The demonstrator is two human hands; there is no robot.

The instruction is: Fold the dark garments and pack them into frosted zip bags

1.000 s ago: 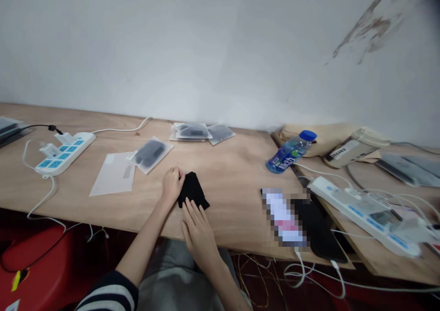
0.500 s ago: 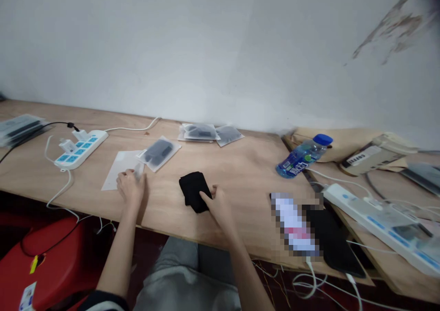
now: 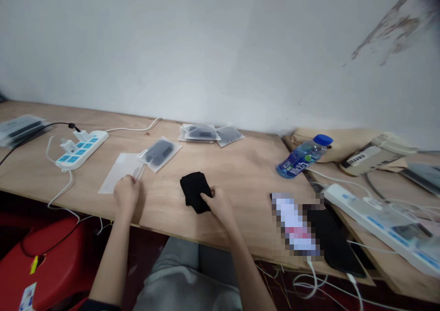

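My right hand (image 3: 218, 205) pinches the right edge of a folded black cloth (image 3: 195, 191), which lies on the wooden table. Over on the left, my left hand (image 3: 127, 192) has its fingers curled closed at the right edge of a flat translucent plastic bag (image 3: 118, 169). The fingertips are partly hidden, but they appear to grip that bag's edge. Just behind it lies a frosted bag with a dark item inside (image 3: 160, 153), its corner close to the flat bag.
Several filled frosted bags (image 3: 201, 132) lie near the wall. A white power strip (image 3: 82, 150) sits at left, another (image 3: 381, 226) at right. A blue-capped bottle (image 3: 304, 156), a coffee cup (image 3: 376, 155), a blurred phone (image 3: 294, 226) and a black phone (image 3: 333, 242) occupy the right side.
My left hand has drawn back slightly toward me and left, its fingers curling more, and the flat bag has shifted a little with it. My right hand and the black cloth are nearly unchanged.
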